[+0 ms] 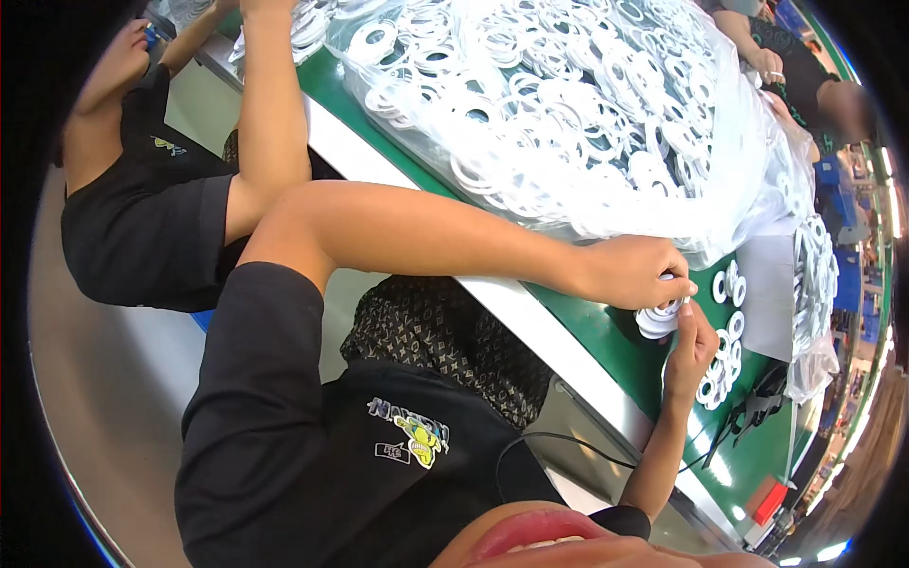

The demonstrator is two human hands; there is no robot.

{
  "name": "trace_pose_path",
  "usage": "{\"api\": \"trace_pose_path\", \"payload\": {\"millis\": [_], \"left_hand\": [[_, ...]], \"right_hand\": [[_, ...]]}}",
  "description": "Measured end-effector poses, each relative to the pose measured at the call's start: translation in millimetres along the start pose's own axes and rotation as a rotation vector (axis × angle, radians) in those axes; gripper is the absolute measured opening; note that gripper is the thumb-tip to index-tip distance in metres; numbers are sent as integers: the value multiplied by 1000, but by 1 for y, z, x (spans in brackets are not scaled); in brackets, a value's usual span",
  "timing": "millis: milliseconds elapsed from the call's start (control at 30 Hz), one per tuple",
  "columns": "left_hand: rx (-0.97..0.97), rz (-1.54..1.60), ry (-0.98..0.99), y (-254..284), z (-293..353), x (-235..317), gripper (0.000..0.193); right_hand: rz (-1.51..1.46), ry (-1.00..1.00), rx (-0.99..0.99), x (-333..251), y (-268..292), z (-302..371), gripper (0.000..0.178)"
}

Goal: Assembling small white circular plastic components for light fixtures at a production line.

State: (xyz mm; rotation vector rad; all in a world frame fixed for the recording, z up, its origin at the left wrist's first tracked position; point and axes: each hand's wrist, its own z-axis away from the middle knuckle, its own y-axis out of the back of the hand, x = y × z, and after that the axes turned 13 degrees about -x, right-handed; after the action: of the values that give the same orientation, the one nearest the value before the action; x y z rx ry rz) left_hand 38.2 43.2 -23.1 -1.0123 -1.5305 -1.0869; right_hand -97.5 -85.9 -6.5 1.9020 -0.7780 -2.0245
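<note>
Over the green worktop (606, 341), both my hands meet at a small bunch of flat white rings (655, 325). My left hand (636, 271) comes in from the left with its fingers curled in a pinch on the rings' upper edge. From below, my right hand (691, 358) grips the same bunch, its thumb raised against the rings' side. My fingers hide part of the bunch, and how many rings each hand holds is not clear. Loose white rings (724, 364) lie on the worktop just right of my right hand, with a few more (729, 284) above them.
A large clear plastic bag (454, 142) spread over the worktop holds a heap of white rings (568, 95). A white carton (767, 298) and more rings stand at right, near black straps (757, 402) and a red box (769, 502). Co-workers sit at left (142, 208) and far right (795, 57).
</note>
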Motion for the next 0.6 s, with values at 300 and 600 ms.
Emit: {"api": "trace_pose_path", "payload": {"millis": [300,600], "left_hand": [[7,-141,-81,-3,-2,-6,31],[-117,77,72,6,-3,-1,34]], "right_hand": [[30,-86,7,11,7,1,21],[234,141,251,-10,-6,-7,17]]}}
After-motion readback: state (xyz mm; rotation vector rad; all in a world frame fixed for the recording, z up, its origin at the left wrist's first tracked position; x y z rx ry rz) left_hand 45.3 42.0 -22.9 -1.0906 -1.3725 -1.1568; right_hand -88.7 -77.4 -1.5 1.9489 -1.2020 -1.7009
